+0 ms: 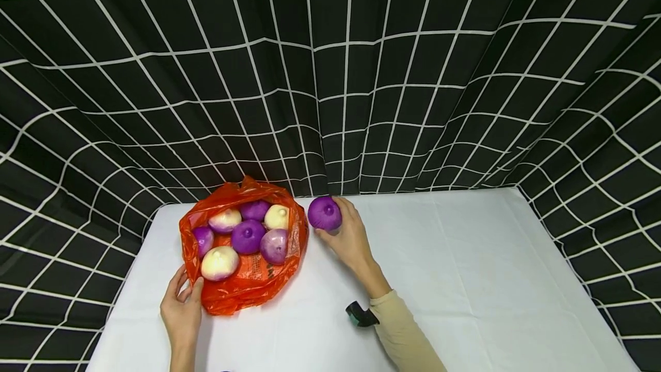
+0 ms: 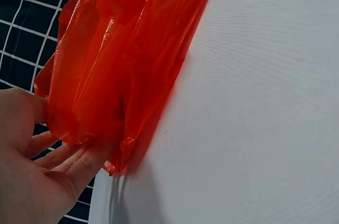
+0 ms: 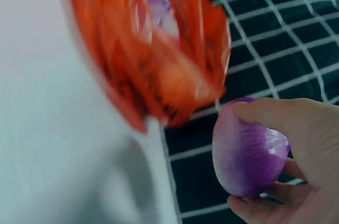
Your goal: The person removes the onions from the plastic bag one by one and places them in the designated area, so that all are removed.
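Note:
A purple onion [image 1: 324,213] is gripped in my right hand [image 1: 353,240], just right of the red plastic bag [image 1: 248,303]. In the right wrist view, the thumb lies on one side of the onion [image 3: 249,150] and fingers on the other. The bag stands wide at its mouth, with several purple and whitish onions inside, among them a pale onion [image 1: 220,263] near the front left. My left hand [image 1: 183,309] pinches the bag's front left rim. The left wrist view has the bag's side [image 2: 122,60] between thumb and fingers; the fingertips are partly hidden by the plastic.
A white cloth [image 1: 444,268] covers the table. Black curtains with a white grid [image 1: 382,73] rise behind it and at both sides. The right wrist wears a dark strapped device [image 1: 361,314] over a beige sleeve [image 1: 408,332].

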Tool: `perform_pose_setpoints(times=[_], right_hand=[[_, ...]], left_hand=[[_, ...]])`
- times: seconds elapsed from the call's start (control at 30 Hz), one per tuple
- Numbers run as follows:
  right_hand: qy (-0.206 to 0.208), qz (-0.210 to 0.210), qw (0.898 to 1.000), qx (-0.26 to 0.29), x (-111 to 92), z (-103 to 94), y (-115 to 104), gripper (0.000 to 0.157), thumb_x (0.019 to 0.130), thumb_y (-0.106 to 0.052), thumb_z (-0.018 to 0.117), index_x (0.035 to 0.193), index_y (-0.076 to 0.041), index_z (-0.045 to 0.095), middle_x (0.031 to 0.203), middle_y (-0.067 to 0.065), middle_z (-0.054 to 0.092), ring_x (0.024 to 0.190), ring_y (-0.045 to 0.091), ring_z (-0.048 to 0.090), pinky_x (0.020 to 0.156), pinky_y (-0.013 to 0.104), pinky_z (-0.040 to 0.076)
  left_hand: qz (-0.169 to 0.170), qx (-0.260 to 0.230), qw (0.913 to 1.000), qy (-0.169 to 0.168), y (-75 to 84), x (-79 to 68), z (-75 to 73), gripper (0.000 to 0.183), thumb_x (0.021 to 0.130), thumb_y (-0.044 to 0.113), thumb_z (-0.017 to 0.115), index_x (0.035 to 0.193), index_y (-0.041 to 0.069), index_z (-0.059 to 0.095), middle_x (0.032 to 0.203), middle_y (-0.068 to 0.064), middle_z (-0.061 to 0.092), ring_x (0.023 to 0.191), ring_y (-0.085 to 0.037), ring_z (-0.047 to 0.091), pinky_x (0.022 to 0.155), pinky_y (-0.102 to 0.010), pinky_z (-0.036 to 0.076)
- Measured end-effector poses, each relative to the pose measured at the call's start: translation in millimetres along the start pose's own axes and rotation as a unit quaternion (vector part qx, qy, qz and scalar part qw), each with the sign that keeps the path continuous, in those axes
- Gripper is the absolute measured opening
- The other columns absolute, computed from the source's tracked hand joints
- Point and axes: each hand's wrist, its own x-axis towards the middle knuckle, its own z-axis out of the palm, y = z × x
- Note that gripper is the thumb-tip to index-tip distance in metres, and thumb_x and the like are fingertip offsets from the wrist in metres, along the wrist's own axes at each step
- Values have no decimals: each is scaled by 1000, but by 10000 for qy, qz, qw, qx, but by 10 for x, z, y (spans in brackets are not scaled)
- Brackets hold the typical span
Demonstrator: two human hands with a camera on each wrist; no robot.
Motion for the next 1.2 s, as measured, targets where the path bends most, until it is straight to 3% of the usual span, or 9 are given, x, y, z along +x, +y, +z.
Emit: perform_pose_setpoints(times=[0.2,0.47,0.83,1.1,1.2], right_hand=[[-25,181,9997,-131,87,5,248,78,70,-16,88,136,4,51,137,20,51,126,36,51,107,47,40],[-145,341,9992,-157,173,90,416,77,71,-18,87,135,4,51,136,20,52,124,37,52,105,49,42],[-433,404,9976,-369,308,186,536,78,71,-18,86,136,5,50,136,23,50,122,40,53,104,49,43],[-829,933,9913,-409,331,160,561,81,77,-23,83,141,5,43,139,25,48,124,41,52,105,50,42],[-984,957,9898,-372,317,146,561,82,80,-24,82,144,4,39,141,25,45,126,41,50,106,51,40]], left_hand=[[-41,134,9999,11,4,13,-8,48,92,-1,64,138,0,53,126,-23,57,70,18,53,63,-3,46],[-163,11,9999,-59,-21,18,-22,48,92,1,64,139,-1,52,127,-26,57,70,18,54,58,-5,46],[-226,-22,9997,-92,-5,-1,-5,47,93,3,64,138,-1,53,126,-24,57,70,16,55,54,-7,47],[-317,-35,9994,-106,5,-1,-10,47,93,3,64,138,-1,53,127,-23,56,69,15,56,54,-8,47],[-384,-56,9991,-147,-7,8,-15,47,93,3,63,139,-2,52,128,-23,55,70,16,56,54,-8,47]])
